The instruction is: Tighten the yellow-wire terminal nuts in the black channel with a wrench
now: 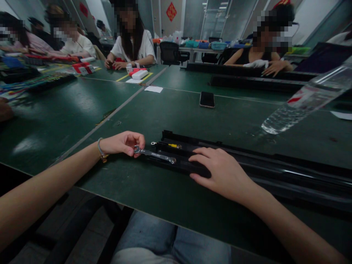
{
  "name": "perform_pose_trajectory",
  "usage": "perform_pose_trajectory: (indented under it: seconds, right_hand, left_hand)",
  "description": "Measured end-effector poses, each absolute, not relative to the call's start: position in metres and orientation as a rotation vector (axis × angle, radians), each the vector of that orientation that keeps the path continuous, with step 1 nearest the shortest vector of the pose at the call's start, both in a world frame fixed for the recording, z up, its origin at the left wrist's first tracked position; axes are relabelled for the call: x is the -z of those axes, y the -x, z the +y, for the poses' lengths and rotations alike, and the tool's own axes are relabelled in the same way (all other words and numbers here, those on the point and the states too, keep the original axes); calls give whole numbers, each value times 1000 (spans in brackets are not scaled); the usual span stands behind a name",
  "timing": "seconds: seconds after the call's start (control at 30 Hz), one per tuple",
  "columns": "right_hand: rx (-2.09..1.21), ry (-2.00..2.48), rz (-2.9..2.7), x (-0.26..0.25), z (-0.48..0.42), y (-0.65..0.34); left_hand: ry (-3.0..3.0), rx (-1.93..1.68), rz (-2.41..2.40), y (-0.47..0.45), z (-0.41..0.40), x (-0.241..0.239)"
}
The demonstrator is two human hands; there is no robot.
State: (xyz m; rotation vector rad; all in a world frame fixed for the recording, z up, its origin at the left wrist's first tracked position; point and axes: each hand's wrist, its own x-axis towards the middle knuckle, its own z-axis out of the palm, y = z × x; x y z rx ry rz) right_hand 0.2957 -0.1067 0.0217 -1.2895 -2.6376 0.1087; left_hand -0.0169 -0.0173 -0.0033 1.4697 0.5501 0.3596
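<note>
My left hand [127,143] pinches one end of a silver combination wrench [155,154] between thumb and fingers. The wrench's other end sits over a small fastener near the left end of a long black channel-shaped rail [264,165] lying on the table. Just behind the wrench, a yellow-sleeved wire with a ring terminal [172,145] lies in the rail, its ring sticking out past the left end. My right hand [217,168] rests on the rail to the right of the wrench, fingers spread and slightly bent, holding nothing.
On the green table [176,113] lies a black phone [207,99], with a white paper [154,89] farther left. A water bottle [302,101] stands tilted in view at the right. Several people sit around the tables, with more black rails [247,81] across from me.
</note>
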Motion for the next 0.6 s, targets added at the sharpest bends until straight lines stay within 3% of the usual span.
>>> perform_pose_trajectory:
  seconds: [0.6]
  right_hand:
    - [-121, 1274, -2622, -22, -107, -296]
  left_hand:
    - [-1374, -471, 573, 14, -20, 0]
